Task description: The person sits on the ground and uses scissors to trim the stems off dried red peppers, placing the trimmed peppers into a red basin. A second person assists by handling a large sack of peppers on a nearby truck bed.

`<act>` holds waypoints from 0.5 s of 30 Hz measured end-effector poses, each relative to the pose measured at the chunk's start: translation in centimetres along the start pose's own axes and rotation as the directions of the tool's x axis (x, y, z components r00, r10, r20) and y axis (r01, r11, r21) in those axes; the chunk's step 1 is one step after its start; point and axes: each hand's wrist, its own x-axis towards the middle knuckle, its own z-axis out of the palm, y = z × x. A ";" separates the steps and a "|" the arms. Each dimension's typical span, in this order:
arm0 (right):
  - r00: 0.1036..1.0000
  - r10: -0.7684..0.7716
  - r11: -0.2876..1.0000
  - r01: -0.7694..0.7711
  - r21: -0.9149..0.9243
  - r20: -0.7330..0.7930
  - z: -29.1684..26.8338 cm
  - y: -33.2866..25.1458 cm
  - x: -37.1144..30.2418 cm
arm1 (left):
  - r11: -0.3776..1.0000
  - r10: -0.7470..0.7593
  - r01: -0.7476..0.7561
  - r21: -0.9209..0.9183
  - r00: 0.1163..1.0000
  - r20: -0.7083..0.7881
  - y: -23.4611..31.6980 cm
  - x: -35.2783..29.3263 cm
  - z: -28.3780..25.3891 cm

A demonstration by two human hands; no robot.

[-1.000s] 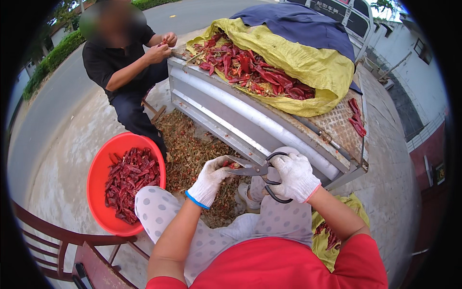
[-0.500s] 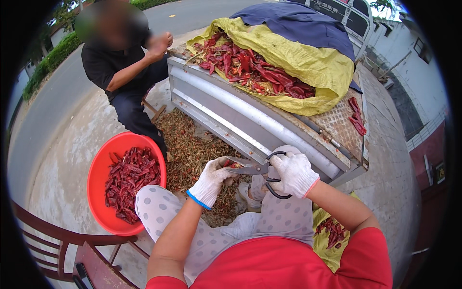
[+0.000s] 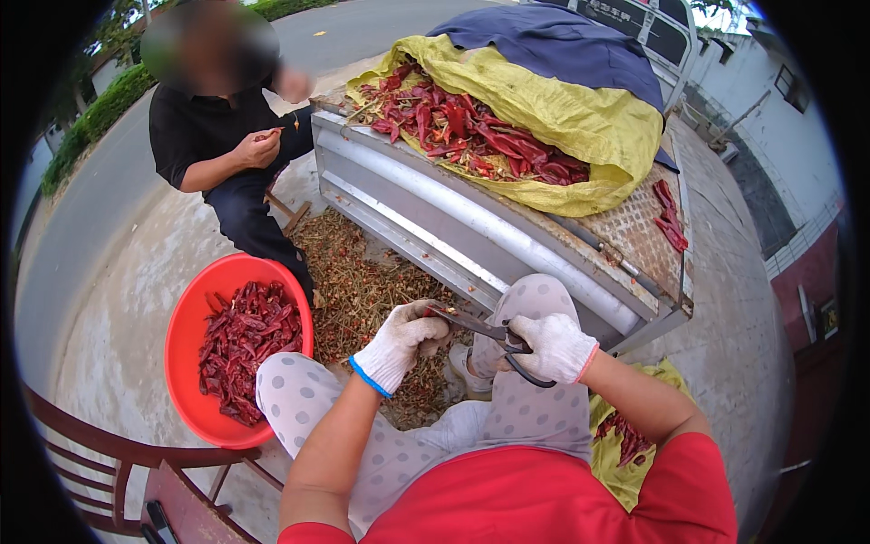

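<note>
My right hand [image 3: 555, 347], in a white knit glove, grips a pair of scissors [image 3: 489, 331] by the black handles. Their dark blades point left, nearly closed. At the blade tips is my left hand [image 3: 399, 344], gloved in white with a blue cuff, its fingers bent and pinching. A small pale and reddish bit of chili pepper [image 3: 448, 310] shows at those fingertips; the rest is hidden by glove and blades. Both hands are above my knees. To their left stands a red basin [image 3: 178, 363] holding dried red chili peppers [image 3: 249, 344].
Ahead is a truck bed [image 3: 435, 222] with a yellow sack [image 3: 571, 118] spilling chilies. Loose chilies [image 3: 671, 218] lie at its right. Stem scraps [image 3: 358, 263] cover the ground. A co-worker [image 3: 213, 136] sits far left. Nearby are a wooden chair [image 3: 118, 453] and a yellow sheet [image 3: 671, 390].
The scissor blades have swung from spread to nearly closed, and my right hand has dipped slightly. The co-worker's hands have parted, one lowered with a small reddish piece in it.
</note>
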 end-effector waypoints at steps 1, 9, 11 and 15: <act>1.000 0.009 1.000 -0.009 -0.010 0.017 -0.2 0.1 -0.2 | 1.000 -0.011 0.011 0.023 1.000 -0.006 0.0 0.0 0.1; 0.958 0.244 0.963 -0.258 -0.082 -0.151 -3.8 2.9 -3.0 | 0.999 -0.023 0.021 -0.034 0.999 -0.046 0.3 0.3 0.5; 0.915 0.351 0.925 -0.371 -0.076 -0.199 -5.0 4.8 -4.0 | 0.999 -0.013 0.014 0.032 0.999 -0.047 0.2 0.2 0.6; 0.909 0.385 0.898 -0.409 -0.160 -0.161 -6.1 5.7 -5.1 | 0.996 -0.086 0.083 0.034 0.992 0.088 -0.7 1.2 -0.6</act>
